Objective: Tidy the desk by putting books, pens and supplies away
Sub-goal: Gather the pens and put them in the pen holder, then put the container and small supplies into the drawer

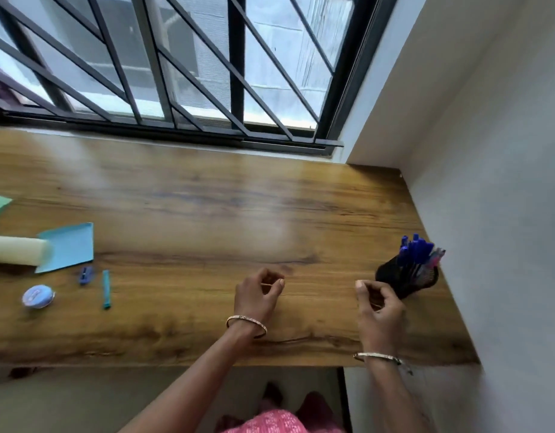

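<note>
- Left grip [259, 293] is above the desk [207, 195] with fingers curled. A pale sliver shows at the thumb; cannot tell if it is pinched.
- Right grip [379, 304] is curled just beside the pen holder [406, 281]; contents cannot be told.
- Pens [416, 250] stand in the holder by the wall, judged stowed.
- Blue pad [68, 246], sharpener [85, 274] and round tape [37, 295] lie loose far left.
- Pale roll [17, 250] is cut off and blurred.

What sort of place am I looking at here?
Most likely a study nook in a home: a wooden desk fitted into a corner under a barred window, a black mesh holder full of blue pens, and stationery such as blue paper lying at the left.
</note>
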The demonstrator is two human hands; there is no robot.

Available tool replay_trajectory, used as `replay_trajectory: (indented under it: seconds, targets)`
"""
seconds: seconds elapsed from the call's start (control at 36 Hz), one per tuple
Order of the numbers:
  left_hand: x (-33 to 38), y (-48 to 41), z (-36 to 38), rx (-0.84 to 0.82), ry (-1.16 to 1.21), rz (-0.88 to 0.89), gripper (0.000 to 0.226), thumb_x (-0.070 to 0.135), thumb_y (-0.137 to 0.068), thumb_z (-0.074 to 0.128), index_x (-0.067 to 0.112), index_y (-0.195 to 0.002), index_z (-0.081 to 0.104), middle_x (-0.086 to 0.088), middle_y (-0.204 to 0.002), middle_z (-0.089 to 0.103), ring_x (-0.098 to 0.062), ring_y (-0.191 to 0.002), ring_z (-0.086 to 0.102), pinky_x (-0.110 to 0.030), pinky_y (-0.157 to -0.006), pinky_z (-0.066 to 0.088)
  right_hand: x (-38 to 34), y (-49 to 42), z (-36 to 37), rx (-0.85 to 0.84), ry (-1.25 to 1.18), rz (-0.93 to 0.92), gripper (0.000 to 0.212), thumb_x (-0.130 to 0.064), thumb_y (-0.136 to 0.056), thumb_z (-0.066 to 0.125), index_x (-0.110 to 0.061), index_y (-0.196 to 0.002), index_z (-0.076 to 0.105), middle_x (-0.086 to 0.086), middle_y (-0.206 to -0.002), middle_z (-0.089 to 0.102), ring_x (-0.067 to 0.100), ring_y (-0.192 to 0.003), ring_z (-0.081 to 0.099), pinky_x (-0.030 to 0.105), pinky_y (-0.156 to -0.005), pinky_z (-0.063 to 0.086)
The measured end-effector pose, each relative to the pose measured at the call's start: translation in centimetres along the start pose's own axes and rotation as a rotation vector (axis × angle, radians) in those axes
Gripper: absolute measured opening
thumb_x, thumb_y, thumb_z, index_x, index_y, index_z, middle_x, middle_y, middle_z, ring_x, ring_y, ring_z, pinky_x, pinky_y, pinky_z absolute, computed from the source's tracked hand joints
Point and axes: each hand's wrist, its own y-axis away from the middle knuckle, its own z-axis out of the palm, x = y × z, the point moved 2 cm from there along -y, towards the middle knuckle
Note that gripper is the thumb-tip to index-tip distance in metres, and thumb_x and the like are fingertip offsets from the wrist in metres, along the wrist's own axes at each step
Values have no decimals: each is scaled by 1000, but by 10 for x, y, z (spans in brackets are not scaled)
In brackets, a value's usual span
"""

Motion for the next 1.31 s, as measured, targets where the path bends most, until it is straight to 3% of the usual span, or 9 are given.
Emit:
replay_trajectory:
  seconds: [0.19, 0.36, 0.5, 0.61, 0.69, 0.86, 1.06, 1.19, 1.31]
  targets:
    - [-49, 18, -103, 127, 28, -56, 5, 20, -84, 69, 23, -85, 74, 9, -73, 73, -8, -73, 70, -33, -76, 58, -53, 75, 72, -147, 4, -94, 5, -25, -84, 72, -23, -81, 69, -8, -71, 67, 6, -66, 63, 21, -65, 46]
    - [-93, 44, -193, 249, 18, -84, 6, 20, -84, 69, 25, -84, 72, 13, -73, 71, -4, -73, 69, -32, -77, 58, -89, 152, 129, -298, 6, -173, 6, -26, -83, 73, -25, -80, 68, -11, -69, 65, 3, -65, 62, 13, -61, 44]
    - [-129, 65, -257, 347, 21, -129, 5, 19, -83, 69, 24, -82, 72, 9, -75, 73, -6, -74, 69, -32, -77, 57, -107, 202, 169, -390, -10, -158, 8, -25, -81, 75, -26, -76, 69, -12, -68, 69, 5, -66, 66, 28, -68, 53]
    - [-152, 77, -298, 424, 24, -160, 6, 18, -82, 68, 23, -81, 71, 8, -74, 73, -8, -73, 69, -33, -76, 57, -124, 229, 193, -476, -21, -193, 7, -26, -82, 75, -27, -78, 69, -13, -71, 69, 1, -68, 66, 23, -69, 51]
    - [-167, 81, -323, 472, 46, -188, 4, 22, -83, 67, 25, -81, 70, 8, -74, 72, -10, -73, 69, -37, -75, 58, -136, 242, 207, -548, -18, -234, 5, -27, -83, 73, -25, -80, 71, -15, -70, 69, -4, -66, 64, 7, -62, 45]
    - [-182, 84, -366, 594, 66, -209, 8, 17, -84, 67, 24, -82, 70, 9, -69, 71, -8, -71, 69, -34, -77, 57, -161, 256, 252, -639, -30, -279, 9, -23, -83, 74, -29, -78, 69, -18, -68, 67, -11, -69, 63, 4, -58, 43]
    - [-207, 78, -411, 739, 97, -255, 19, 13, -84, 64, 31, -78, 66, 9, -65, 70, -9, -68, 70, -39, -73, 59, -182, 263, 310, -733, -92, -300, 4, -25, -84, 73, -24, -80, 72, -8, -68, 71, 6, -61, 66, 24, -62, 51]
    - [-218, 70, -432, 787, 57, -243, 13, 14, -86, 64, 26, -84, 68, 10, -68, 71, -7, -70, 70, -35, -74, 58, -192, 283, 339, -829, -105, -311, 4, -23, -85, 72, -22, -81, 72, -9, -69, 71, 5, -63, 65, 11, -57, 45]
    - [-234, 73, -439, 777, 98, -206, 11, 17, -88, 63, 26, -85, 68, 8, -68, 71, -9, -67, 70, -39, -73, 59, -200, 303, 343, -880, -144, -324, 7, -19, -86, 71, -23, -80, 72, -9, -70, 71, 4, -65, 65, 10, -58, 45]
